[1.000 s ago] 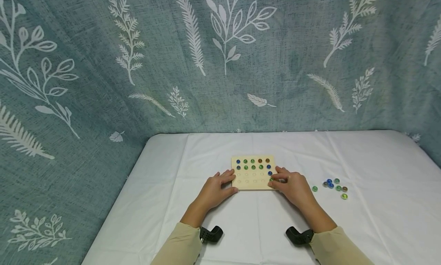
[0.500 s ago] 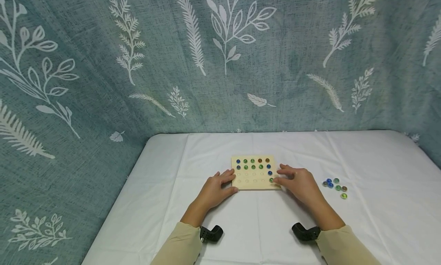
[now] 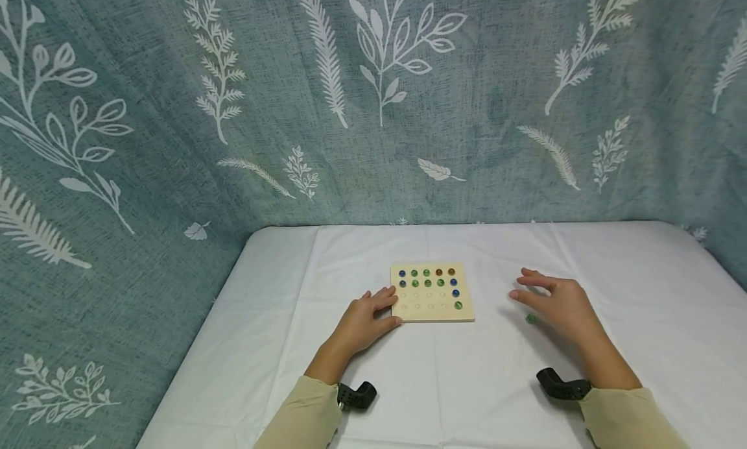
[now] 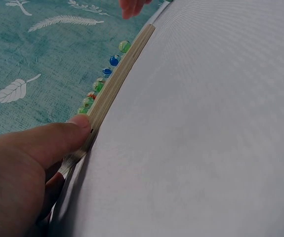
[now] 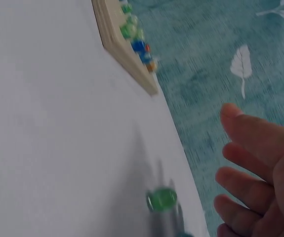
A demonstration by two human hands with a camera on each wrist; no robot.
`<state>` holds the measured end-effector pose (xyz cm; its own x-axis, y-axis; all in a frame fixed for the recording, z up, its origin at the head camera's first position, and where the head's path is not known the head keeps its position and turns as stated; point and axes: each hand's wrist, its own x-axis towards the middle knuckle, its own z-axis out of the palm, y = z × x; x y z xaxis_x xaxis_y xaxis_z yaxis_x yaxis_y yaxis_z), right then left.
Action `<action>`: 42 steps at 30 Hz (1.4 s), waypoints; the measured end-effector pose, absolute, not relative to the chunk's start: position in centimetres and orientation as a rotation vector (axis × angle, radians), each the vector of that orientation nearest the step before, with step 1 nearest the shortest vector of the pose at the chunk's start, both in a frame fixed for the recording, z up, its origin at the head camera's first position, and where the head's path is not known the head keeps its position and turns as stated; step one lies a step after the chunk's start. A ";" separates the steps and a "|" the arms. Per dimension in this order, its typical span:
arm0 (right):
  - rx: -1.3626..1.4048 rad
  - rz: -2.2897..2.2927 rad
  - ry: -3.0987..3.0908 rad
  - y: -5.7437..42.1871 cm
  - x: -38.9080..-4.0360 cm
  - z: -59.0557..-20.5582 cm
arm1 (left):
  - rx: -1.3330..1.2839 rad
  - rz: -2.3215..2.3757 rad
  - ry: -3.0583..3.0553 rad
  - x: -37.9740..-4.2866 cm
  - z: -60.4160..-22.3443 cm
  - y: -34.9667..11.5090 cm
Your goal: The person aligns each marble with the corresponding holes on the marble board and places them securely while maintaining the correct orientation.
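Observation:
A pale wooden board [image 3: 432, 313] with rows of dimples lies on the cloth. Blue, green and brown glass marbles fill its two far rows and the right end of the two near rows. My left hand [image 3: 360, 322] holds the board at its near left corner, thumb on the front edge [image 4: 80, 122] and fingers along the left side. My right hand [image 3: 563, 306] is off to the right of the board with fingers apart and nothing between them. Beside it, a loose green marble [image 3: 530, 319] lies on the cloth, also seen in the right wrist view.
A white cloth [image 3: 467, 384] covers the table, and a green-blue leaf-patterned curtain [image 3: 373, 163] hangs behind it. The right hand and forearm hide the spot where other loose marbles lay. Black wrist cameras [image 3: 357, 396] stick out from both wrists.
My right hand has let go of a green marble in the board's near right dimple and moved right, over toward the loose marbles. My left hand has stayed on the board.

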<state>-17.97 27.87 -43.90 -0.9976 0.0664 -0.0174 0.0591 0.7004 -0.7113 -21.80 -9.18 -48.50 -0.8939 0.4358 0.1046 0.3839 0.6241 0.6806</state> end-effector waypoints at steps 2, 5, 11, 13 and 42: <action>-0.101 1.193 -2.916 28.7 -17.8 -43.9 | 0.697 1.130 2.767 -21.8 -48.5 -9.2; -0.067 1.191 -2.959 29.8 -17.5 -44.0 | 0.696 1.124 2.771 -21.9 -48.6 -9.3; 0.037 1.227 -2.985 30.9 -17.2 -44.4 | 0.693 1.126 2.771 -22.0 -48.8 -9.3; 0.071 1.232 -2.988 31.1 -17.1 -44.5 | 0.692 1.132 2.766 -21.9 -48.8 -9.3; 0.167 1.224 -3.001 31.6 -16.9 -45.7 | 0.716 1.127 2.786 -21.9 -48.6 -9.1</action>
